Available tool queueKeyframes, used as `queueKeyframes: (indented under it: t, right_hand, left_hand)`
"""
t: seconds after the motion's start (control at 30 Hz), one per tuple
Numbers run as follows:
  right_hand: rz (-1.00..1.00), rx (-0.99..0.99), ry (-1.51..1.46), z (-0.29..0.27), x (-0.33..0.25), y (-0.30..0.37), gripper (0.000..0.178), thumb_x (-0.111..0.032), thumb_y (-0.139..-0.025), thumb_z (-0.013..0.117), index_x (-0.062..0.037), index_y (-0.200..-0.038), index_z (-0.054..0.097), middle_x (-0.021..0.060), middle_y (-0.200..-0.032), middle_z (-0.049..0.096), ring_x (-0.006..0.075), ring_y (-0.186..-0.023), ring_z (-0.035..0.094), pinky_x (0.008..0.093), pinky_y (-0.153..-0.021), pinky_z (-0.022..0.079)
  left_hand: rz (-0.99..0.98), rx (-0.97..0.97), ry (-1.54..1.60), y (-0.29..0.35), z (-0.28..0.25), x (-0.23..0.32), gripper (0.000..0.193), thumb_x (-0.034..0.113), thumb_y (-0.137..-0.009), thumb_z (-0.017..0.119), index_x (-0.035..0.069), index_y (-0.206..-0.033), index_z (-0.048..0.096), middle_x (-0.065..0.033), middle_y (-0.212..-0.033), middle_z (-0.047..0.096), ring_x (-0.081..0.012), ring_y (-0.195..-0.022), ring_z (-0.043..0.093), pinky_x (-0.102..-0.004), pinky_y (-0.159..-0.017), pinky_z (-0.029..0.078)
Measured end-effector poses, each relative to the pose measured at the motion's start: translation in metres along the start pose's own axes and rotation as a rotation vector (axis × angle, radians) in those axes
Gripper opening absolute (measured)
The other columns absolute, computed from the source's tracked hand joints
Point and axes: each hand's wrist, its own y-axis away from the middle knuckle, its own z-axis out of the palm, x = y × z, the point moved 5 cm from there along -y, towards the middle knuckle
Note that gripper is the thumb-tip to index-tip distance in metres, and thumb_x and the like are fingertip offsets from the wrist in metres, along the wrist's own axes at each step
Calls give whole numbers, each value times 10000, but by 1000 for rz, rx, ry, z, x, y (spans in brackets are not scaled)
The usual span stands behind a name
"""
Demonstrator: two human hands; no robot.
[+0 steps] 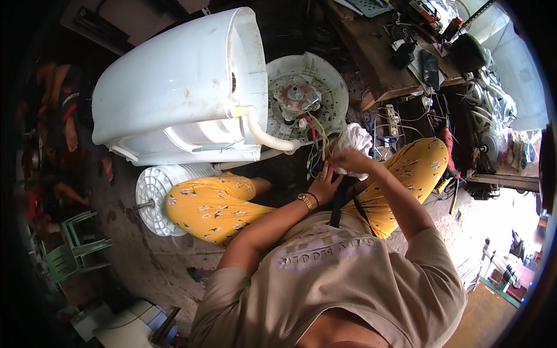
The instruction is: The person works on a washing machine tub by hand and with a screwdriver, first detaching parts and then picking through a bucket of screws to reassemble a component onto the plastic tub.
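Note:
My right hand (351,160) grips a crumpled white cloth (355,139) just above my lap. My left hand (325,184), with a gold watch on the wrist, is pinched on a bundle of coloured wires (317,145) that hangs from the round motor base (306,98) of a white washing machine body (174,87) lying on its side. A white drain hose (264,134) curves along the machine's lower edge toward the wires. My knees in yellow flowered trousers (214,206) are spread to either side of my hands.
A white ribbed round part (152,194) lies by my left knee. A wooden bench (383,52) with tools and dark gadgets stands at the upper right, with cables and a power strip (393,116) below it. Green plastic chairs (75,246) sit at the left. Another person sits at far left.

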Motion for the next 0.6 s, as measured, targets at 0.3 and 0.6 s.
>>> queueKeyframes:
  t: [0.3, 0.6]
  right_hand:
    - [352, -329, 411, 111, 54, -11, 245, -295, -703, 630, -190, -920, 674, 71, -828, 667, 255, -810, 636, 378, -692, 493]
    - [-51, -393, 168, 178, 4, -19, 243, -213, -768, 549, -110, -971, 638, 115, -938, 645, 286, -895, 616, 401, -759, 480]
  left_hand:
    - [86, -503, 428, -5, -12, -33, 265, 147, -853, 482, 49, -1094, 536, -201, -1028, 564, -275, -1006, 536, -422, -817, 454]
    - [-470, 431, 249, -25, -47, -70, 553, 140, -689, 678, 56, -1152, 386, -186, -1101, 433, -374, -1016, 448, -459, -863, 393]
